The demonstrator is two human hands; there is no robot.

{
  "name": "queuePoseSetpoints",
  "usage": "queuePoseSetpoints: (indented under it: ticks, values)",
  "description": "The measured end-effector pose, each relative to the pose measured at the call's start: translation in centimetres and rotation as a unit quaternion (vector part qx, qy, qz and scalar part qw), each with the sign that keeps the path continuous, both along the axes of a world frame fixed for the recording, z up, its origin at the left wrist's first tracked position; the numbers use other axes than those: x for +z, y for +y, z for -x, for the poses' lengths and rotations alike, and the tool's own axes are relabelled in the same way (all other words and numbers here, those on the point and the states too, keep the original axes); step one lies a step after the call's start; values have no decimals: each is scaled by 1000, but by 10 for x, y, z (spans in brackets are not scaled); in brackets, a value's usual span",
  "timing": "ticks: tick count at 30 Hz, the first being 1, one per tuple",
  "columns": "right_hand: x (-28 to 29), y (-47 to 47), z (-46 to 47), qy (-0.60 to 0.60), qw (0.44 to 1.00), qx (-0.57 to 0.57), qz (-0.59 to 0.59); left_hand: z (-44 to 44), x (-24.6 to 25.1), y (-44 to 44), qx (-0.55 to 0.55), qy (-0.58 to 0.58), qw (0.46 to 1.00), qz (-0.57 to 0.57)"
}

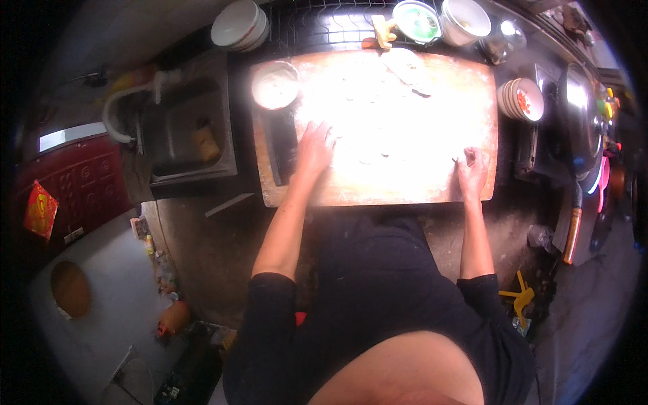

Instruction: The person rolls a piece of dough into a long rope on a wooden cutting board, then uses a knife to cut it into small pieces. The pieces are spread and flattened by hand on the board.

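Observation:
A large wooden board (283,196) dusted with white powder lies before me, its middle washed out by glare. Over its left part rests my left hand (316,147), fingers stretched forward; glare hides whether anything lies under the fingertips. Near the right edge, my right hand (473,162) has its fingers curled, and a small dark bit shows by the fingertips; what it holds cannot be made out. A bowl of white powder or dough (276,86) stands on the board's back left corner. Several faint small shapes lie in the bright middle, and a pale lump (405,66) sits at the back.
Left of the board is a metal sink (230,126) with a curved faucet (114,114). White bowls (238,25), a green-lined bowl (417,21) and more bowls (464,20) stand behind. Stacked bowls with red pieces (524,98) and a lidded pan (579,116) with a wooden handle are at right.

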State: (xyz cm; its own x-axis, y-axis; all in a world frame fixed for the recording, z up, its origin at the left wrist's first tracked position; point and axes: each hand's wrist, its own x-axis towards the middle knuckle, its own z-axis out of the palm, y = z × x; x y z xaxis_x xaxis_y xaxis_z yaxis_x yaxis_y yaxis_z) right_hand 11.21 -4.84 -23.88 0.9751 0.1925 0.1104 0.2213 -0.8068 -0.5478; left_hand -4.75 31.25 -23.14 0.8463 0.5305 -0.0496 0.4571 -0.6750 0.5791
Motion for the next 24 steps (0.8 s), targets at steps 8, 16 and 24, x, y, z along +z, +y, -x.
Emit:
queuePoseSetpoints:
  ticks: [8,16,24]
  values:
    - [13,179,41,78,931,336,-120,-1,-6,-9,97,9,953,288]
    - [-8,238,41,79,912,399,-60,15,23,-13,160,96,979,78]
    - [13,96,-32,-13,991,130,35,-20,-28,-15,-44,63,992,-102]
